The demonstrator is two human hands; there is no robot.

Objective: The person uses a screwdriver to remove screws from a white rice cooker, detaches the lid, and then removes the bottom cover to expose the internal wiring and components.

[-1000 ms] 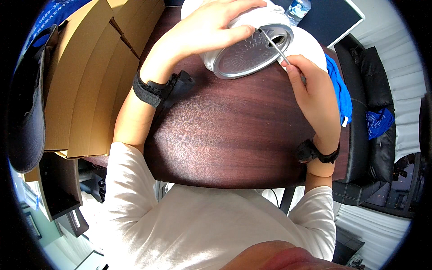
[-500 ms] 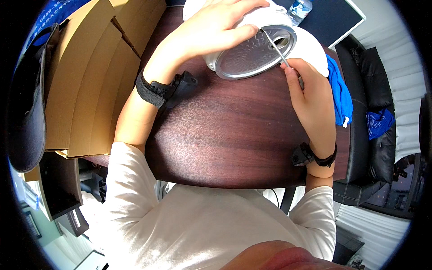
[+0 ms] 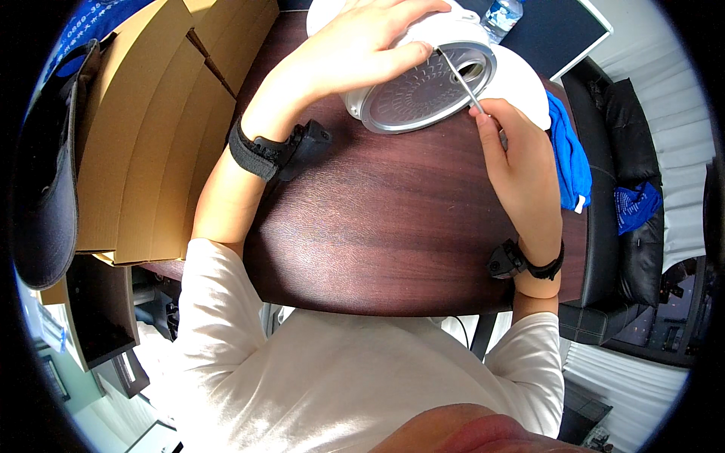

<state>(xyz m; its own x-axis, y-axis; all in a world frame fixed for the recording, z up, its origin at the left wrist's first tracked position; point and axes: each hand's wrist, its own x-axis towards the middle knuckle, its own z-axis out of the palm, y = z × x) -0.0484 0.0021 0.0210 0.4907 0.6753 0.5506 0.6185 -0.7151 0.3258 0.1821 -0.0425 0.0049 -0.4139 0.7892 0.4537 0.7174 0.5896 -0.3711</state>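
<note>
A white rice cooker (image 3: 525, 79) stands at the far side of the table, its silver inner lid plate (image 3: 411, 98) tilted toward me. The plate has a dimpled pattern and a round hole near its right side. My left hand (image 3: 355, 53) grips the lid, fingers stretched over the white casing and thumb at the plate's upper rim. In my right hand (image 3: 521, 151) a thin metal rod (image 3: 459, 75) is pinched between thumb and fingers. Its far tip meets the rim beside my left thumb. My right fingers partly hide the rod's near end.
Cardboard boxes (image 3: 143, 143) and a dark cap (image 3: 49, 174) flank the left side of the dark wooden table (image 3: 377, 219). A water bottle (image 3: 502, 16) stands behind the cooker. To the right lie a blue cloth (image 3: 572, 155) and a black sofa (image 3: 634, 136).
My right hand has shifted very slightly, with the rod's tip still at the rim. My left hand and the rice cooker look unmoved.
</note>
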